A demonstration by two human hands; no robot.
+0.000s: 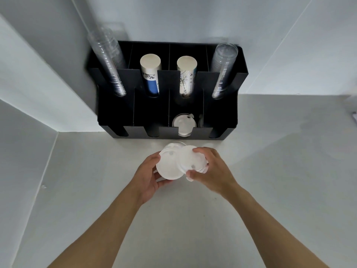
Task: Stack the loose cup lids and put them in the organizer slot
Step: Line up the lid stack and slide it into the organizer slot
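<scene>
Cup lids (172, 167) clamped between left hand (148, 176) and right hand (210, 169), organizer (166, 130) front slot holding lids (182, 125)

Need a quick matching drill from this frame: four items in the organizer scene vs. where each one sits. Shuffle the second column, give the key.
Items
1. white lids
2. clear cup stack
3. blue-labelled paper cup stack
4. lids already stored

Places
A. rear row of the black organizer, far left slot
B. front row, third slot from the left
C. held between the left hand and right hand, above the counter
D. rear row, second slot from the left

Pairs: 1-C, 2-A, 3-D, 4-B
</scene>
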